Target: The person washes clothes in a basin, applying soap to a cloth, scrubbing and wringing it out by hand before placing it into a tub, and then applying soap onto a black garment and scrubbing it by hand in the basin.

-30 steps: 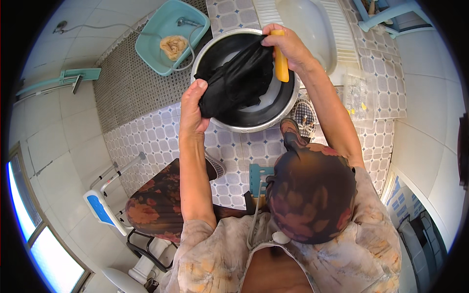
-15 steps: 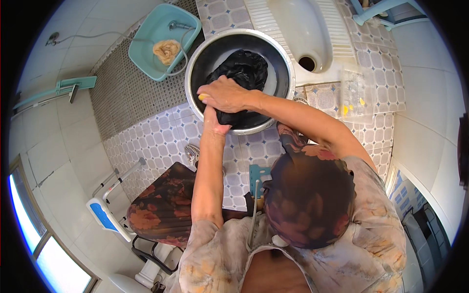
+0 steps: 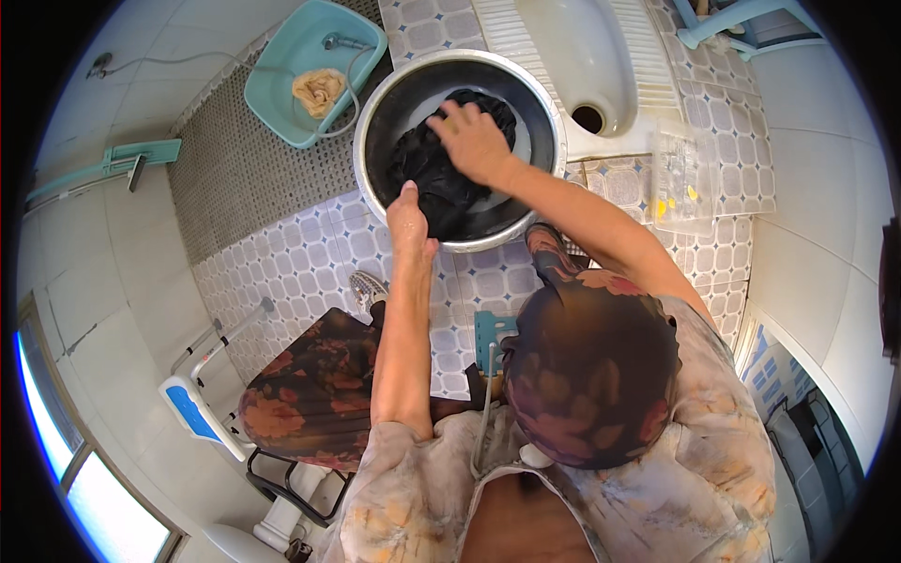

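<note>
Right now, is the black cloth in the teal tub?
No, the black cloth lies in the round metal basin, beneath the right hand.

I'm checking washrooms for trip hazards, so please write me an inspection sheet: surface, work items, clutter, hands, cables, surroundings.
Surface: patterned tile floor; wetness can't be told.
Work items: black cloth bunched inside a round basin.
Clutter: teal tub holding a tan cloth; clear plastic piece with yellow bits, right of the basin.
Left hand: at the basin's near-left edge, by the black cloth; grip hidden.
Right hand: fingers spread over the black cloth; blurred, contact unclear.
Cables: no power cable made out; a hose runs from the wall to the tub.
Surroundings: squat toilet beyond the basin to the right; window at lower left.
</note>
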### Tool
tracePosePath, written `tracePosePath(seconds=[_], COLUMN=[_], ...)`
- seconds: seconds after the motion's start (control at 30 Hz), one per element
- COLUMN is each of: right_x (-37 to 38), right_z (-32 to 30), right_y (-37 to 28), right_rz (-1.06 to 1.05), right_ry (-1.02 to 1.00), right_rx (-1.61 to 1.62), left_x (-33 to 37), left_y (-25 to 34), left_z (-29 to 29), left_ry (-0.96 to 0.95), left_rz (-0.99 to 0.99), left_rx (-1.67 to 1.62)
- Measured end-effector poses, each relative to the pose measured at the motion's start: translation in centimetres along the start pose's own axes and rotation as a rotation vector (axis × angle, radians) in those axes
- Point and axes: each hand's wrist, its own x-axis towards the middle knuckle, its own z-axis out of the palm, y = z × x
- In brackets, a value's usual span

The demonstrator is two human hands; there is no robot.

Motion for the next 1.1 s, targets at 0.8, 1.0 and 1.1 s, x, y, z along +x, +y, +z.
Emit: tracePosePath(seconds=[0.8, 1.0, 1.1], right_x=[0.8, 1.2, -0.2], right_z=[1.0, -2.5, -6.5], right_y=[2.1, 4.2, 4.1], right_rz=[-0.12, 0.197, 0.261], right_ry=[-0.106, -0.297, -0.166], right_rx=[-0.155, -0.269, 0.03], left_x=[2.9, 2.4, 4.1], left_y=[0.6, 0.8, 0.6], left_z=[-2.0, -2.1, -4.7], left_ry=[0.161, 0.045, 0.116], left_rz=[0.275, 0.254, 0.372], left_rx=[0.21, 0.281, 0.465])
